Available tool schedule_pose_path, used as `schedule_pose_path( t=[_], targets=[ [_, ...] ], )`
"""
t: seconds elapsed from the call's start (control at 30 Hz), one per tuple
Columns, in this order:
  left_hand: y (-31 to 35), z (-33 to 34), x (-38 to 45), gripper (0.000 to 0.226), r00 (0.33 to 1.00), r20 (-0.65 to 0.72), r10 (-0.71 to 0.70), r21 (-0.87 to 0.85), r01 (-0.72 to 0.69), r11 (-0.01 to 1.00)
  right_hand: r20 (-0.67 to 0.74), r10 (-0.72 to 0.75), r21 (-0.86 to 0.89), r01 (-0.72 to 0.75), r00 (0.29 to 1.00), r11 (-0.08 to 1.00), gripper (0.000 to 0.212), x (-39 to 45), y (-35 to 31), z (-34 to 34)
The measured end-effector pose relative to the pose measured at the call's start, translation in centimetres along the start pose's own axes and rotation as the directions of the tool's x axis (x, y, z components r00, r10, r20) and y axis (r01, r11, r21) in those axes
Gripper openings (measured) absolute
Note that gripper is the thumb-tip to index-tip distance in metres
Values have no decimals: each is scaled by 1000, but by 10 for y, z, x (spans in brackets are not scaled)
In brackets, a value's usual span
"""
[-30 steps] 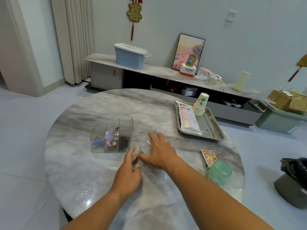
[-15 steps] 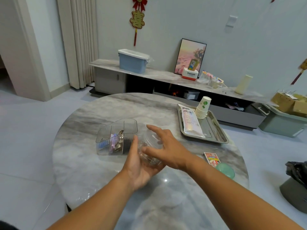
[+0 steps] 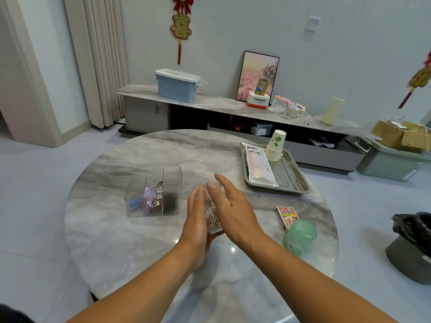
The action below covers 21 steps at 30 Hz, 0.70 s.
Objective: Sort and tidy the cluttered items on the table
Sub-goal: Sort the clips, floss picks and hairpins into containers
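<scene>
A small clear round container [image 3: 211,214] with silver paper clips inside is sandwiched between my two palms, lifted above the middle of the round marble table [image 3: 112,229] and tipped on its side. My left hand [image 3: 197,222] presses its left face and my right hand [image 3: 232,209] presses its right face, fingers of both held straight. Just left of my hands stands a clear divided organizer [image 3: 154,192] holding clips and other small stationery.
A steel tray [image 3: 300,186] at the back right carries a white packet [image 3: 258,165] and a stack of paper cups [image 3: 276,145]. A card box [image 3: 285,215] and a green cup [image 3: 299,234] lie near the right edge. A bin with a black bag [image 3: 412,243] stands on the floor.
The clear container went from lying on the table under my right hand to being lifted and turned on its side between both palms.
</scene>
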<state>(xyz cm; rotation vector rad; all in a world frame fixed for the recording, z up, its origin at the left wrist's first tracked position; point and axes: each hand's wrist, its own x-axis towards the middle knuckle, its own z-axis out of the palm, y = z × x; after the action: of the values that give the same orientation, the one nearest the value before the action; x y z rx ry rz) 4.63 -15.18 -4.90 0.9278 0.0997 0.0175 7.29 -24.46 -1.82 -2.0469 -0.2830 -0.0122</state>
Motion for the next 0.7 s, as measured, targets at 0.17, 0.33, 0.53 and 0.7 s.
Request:
schedule_pose_path(
  t=[0.17,0.33,0.53,0.7],
  targets=[
    [-1,0,-1,53,987,-10,-159,-110,157,981,84,-189,-117,198,978,973,44,-6,12,-7],
    [-11,3,5,61,995,-90,30,71,-24,997,-88,-221,15,224,971,975,36,-8,11,-2],
    [-23,-2,18,67,991,-69,115,244,-95,965,-136,91,111,-76,987,991,48,6,-1,3],
    [-13,1,28,40,983,-11,-186,114,186,976,-220,258,162,-225,941,961,43,18,14,-4]
  ],
)
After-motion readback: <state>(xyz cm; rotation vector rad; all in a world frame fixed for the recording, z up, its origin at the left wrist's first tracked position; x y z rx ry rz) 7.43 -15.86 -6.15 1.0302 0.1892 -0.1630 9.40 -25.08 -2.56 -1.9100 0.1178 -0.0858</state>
